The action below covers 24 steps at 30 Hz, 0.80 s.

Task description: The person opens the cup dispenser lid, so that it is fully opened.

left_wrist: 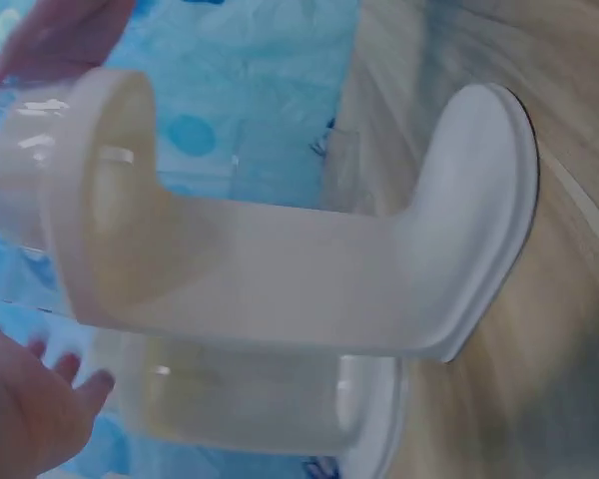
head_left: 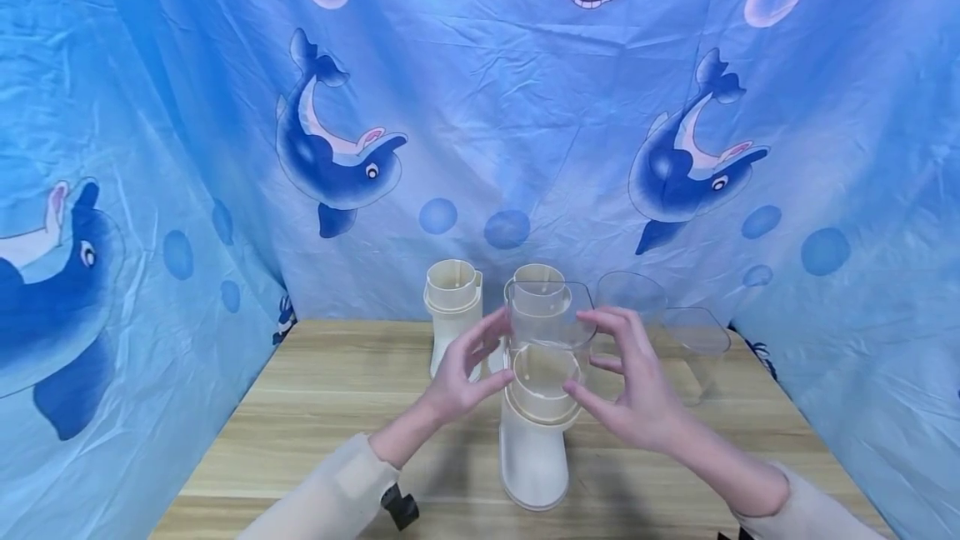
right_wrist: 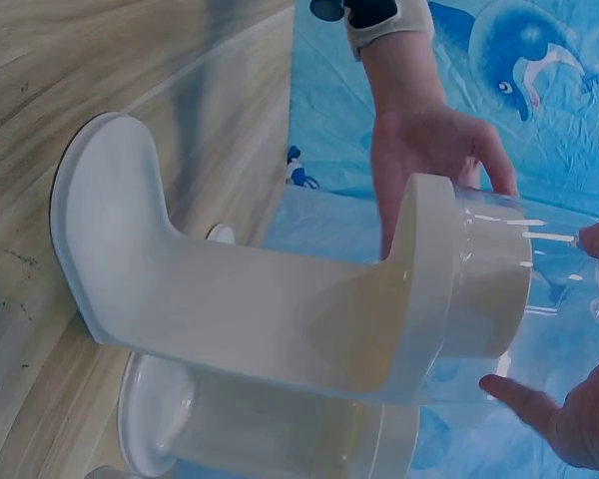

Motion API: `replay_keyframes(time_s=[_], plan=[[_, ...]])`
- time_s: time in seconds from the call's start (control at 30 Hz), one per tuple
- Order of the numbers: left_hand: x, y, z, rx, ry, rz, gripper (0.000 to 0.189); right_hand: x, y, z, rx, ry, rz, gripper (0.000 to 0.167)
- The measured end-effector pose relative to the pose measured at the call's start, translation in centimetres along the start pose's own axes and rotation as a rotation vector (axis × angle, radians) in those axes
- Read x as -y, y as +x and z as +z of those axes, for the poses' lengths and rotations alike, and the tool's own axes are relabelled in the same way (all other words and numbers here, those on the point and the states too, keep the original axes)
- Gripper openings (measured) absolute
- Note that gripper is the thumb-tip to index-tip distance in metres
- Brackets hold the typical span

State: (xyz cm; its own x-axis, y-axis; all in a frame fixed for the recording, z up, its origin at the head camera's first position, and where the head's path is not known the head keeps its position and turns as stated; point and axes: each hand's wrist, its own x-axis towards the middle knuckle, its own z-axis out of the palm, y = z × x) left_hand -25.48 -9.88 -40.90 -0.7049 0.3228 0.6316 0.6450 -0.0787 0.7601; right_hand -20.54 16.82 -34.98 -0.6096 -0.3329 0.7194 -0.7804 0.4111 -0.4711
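Wooden table [head_left: 337,407], white stand [head_left: 534,461], clear container [head_left: 551,332] — hands [head_left: 467,369] [head_left: 637,390] either side

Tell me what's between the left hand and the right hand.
The clear container, around the top of the front white stand; the head view shows it.

White stand [head_left: 534,465] between left hand [head_left: 465,365] and right hand [head_left: 637,390]: no lettering readable
Clear container [head_left: 551,327] between the hands: no brand or number readable
Second stand [head_left: 453,319] beyond the left hand: no label readable
Backdrop [head_left: 510,132] behind both hands: no words readable
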Motion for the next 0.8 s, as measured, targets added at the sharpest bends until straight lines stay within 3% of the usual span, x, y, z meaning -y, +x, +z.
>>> replay_keyframes(time_s=[0.07,0.17,0.27,0.4,0.53,0.67,0.8], plan=[[0.6,-0.1,0.2,0.022,-0.035,-0.019,0.071,-0.5,0.0,-0.1,0.038,0.001,-0.002,0.089],[1.0,-0.4,0.4,-0.012,-0.026,-0.004,0.068,-1.3,0.1,-0.3,0.098,0.021,-0.007,0.09],[1.1,-0.4,0.5,-0.03,-0.001,0.027,0.07,-1.9,0.2,-0.6,0.102,0.058,-0.01,0.097],[1.3,0.0,0.4,0.032,-0.024,0.055,0.072,-2.0,0.4,-1.1,0.057,0.099,0.01,0.101],[1.3,0.0,0.5,0.083,-0.039,0.056,0.07,-1.9,0.3,-1.2,0.089,0.121,0.057,0.084],[1.0,-0.6,1.0,0.029,0.018,0.044,0.074,-2.3,0.3,-0.8,0.138,0.185,0.053,0.068],[1.0,-1.2,1.5,-0.034,0.086,0.064,0.08,-3.1,0.2,-0.2,0.133,0.28,0.01,0.065]])
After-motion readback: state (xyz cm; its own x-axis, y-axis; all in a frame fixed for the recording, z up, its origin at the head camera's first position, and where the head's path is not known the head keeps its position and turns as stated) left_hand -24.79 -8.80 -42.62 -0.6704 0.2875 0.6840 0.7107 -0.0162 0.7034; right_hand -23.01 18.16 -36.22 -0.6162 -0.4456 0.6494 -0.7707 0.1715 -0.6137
